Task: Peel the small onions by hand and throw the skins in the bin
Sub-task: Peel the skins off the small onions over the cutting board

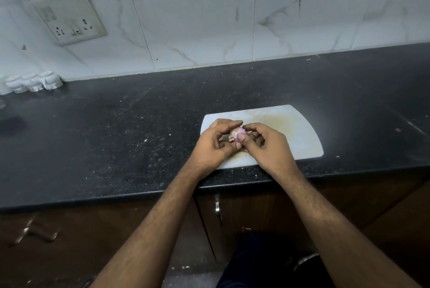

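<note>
Fingers of both hands curling tight round small onion, pinching it between us over near-left part of cutting board. Left hand cradling bulb, right hand working skin with thumb on top.

We are judging best technique: keeping left grip steady, lifting dry skin at root end, pulling in strips, not bruising flesh.

Onion looking rounded, pale purple, papery beige at one end. Board white, smooth, stained yellowish. Countertop dark, speckled, littered with flecks. Bin not showing.
</note>
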`<action>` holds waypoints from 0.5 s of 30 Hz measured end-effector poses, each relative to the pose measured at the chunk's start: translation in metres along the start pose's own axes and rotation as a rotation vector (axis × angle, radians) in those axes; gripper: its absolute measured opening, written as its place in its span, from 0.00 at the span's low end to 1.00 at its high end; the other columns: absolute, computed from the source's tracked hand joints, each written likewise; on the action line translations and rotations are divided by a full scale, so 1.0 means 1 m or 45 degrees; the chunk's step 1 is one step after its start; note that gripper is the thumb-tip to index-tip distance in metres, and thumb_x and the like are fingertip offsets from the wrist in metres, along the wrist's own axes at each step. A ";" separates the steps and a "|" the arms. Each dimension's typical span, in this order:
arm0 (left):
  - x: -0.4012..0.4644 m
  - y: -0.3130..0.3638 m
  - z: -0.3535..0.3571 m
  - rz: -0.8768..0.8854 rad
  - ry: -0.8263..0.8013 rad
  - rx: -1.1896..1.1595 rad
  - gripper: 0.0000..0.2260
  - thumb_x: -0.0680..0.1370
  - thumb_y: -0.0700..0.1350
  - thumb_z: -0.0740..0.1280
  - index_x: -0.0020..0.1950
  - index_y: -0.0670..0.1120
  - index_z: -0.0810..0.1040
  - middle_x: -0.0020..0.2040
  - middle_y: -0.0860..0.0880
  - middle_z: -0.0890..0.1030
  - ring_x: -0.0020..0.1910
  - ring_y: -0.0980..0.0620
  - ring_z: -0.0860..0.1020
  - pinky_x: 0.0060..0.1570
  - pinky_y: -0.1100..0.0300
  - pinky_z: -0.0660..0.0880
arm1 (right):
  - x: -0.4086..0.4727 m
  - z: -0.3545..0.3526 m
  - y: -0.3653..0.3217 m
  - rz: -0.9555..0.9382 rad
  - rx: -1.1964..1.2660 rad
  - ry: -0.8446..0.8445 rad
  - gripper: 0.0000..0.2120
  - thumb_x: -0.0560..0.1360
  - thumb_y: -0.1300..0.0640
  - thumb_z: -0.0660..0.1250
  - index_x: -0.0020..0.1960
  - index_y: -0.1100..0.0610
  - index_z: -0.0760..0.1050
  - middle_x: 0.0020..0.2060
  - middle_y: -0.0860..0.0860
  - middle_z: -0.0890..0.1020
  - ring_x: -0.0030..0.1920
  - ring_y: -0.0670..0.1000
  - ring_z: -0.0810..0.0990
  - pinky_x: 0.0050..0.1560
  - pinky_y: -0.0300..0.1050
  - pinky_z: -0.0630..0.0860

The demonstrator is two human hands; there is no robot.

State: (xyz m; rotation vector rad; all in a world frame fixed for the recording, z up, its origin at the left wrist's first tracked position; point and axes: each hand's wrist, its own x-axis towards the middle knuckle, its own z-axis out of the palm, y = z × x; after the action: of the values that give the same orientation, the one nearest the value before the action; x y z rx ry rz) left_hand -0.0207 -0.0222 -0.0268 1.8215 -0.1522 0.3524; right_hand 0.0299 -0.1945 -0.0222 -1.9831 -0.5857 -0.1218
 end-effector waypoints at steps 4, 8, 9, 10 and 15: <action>0.000 0.000 0.000 0.008 -0.001 0.022 0.19 0.76 0.39 0.75 0.65 0.54 0.82 0.62 0.47 0.76 0.65 0.49 0.78 0.63 0.47 0.80 | 0.001 0.001 0.003 -0.034 -0.027 0.012 0.15 0.77 0.47 0.72 0.62 0.52 0.82 0.45 0.43 0.84 0.44 0.43 0.81 0.44 0.31 0.75; 0.000 0.001 0.000 -0.017 0.017 -0.064 0.18 0.76 0.38 0.76 0.63 0.51 0.83 0.62 0.46 0.76 0.64 0.49 0.79 0.62 0.48 0.81 | 0.001 0.000 0.003 -0.085 -0.085 -0.009 0.15 0.80 0.50 0.69 0.64 0.52 0.82 0.42 0.44 0.81 0.43 0.44 0.80 0.41 0.28 0.71; 0.000 0.001 0.000 -0.022 0.013 -0.064 0.18 0.76 0.37 0.76 0.64 0.49 0.83 0.62 0.45 0.76 0.63 0.50 0.79 0.62 0.50 0.80 | 0.001 0.000 0.003 -0.091 -0.104 -0.018 0.15 0.80 0.50 0.68 0.65 0.51 0.82 0.41 0.44 0.80 0.42 0.43 0.79 0.40 0.28 0.70; 0.000 0.001 -0.001 -0.026 0.010 -0.059 0.17 0.76 0.35 0.75 0.64 0.47 0.82 0.62 0.45 0.76 0.63 0.50 0.79 0.62 0.50 0.80 | 0.001 0.001 0.003 -0.097 -0.120 -0.025 0.15 0.81 0.50 0.67 0.66 0.51 0.81 0.41 0.44 0.79 0.42 0.43 0.79 0.40 0.29 0.70; 0.001 0.001 -0.001 -0.026 0.011 0.011 0.16 0.76 0.39 0.76 0.63 0.49 0.83 0.61 0.48 0.77 0.63 0.49 0.79 0.63 0.44 0.80 | -0.001 0.004 0.002 -0.149 -0.265 -0.069 0.15 0.82 0.50 0.64 0.67 0.51 0.79 0.42 0.47 0.77 0.46 0.49 0.77 0.45 0.43 0.75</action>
State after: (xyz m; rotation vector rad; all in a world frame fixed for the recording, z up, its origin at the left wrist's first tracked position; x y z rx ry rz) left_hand -0.0206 -0.0209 -0.0257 1.8284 -0.1265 0.3468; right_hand 0.0291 -0.1925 -0.0260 -2.1579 -0.7494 -0.2088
